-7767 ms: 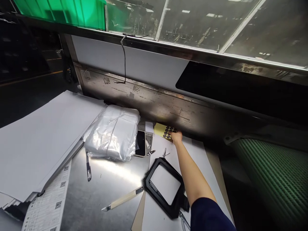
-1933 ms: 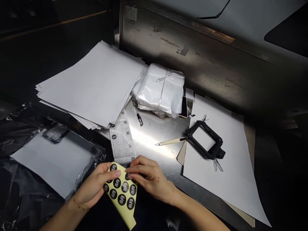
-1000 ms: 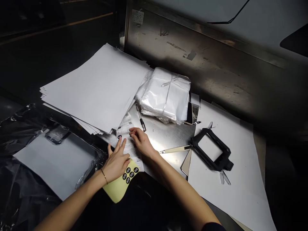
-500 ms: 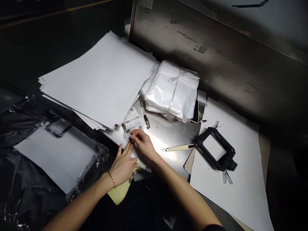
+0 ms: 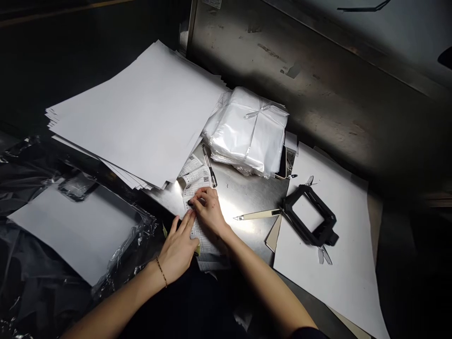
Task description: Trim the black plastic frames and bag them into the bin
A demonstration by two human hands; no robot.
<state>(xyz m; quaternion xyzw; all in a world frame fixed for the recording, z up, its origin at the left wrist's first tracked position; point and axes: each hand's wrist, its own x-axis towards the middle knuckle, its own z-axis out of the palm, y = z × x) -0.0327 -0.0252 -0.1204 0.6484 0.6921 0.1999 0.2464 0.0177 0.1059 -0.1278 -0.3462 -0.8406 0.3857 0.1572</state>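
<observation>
My right hand (image 5: 211, 208) is closed in a pinch on a small black round sticker (image 5: 190, 202), over a strip of printed white labels (image 5: 206, 242). My left hand (image 5: 179, 246) lies beside it with its fingers stretched out, fingertips against the label strip close to the right fingers. Under the left hand, small bits of a yellow sticker sheet (image 5: 197, 250) stick out; the rest of it is hidden. The far end of the label strip curls up near the corner of the paper stack.
A stack of large white sheets (image 5: 137, 113) lies left of a tied bundle of clear plastic bags (image 5: 250, 132). A pen (image 5: 209, 165), a utility knife (image 5: 257, 215) and a black frame-shaped object (image 5: 310, 215) lie to the right. Clear plastic film (image 5: 120, 263) spreads at left.
The yellow sheet, which hung out below my left hand, is now mostly hidden beneath it. My right hand stays at the label strip, its fingers slightly shifted. The view has moved a little.
</observation>
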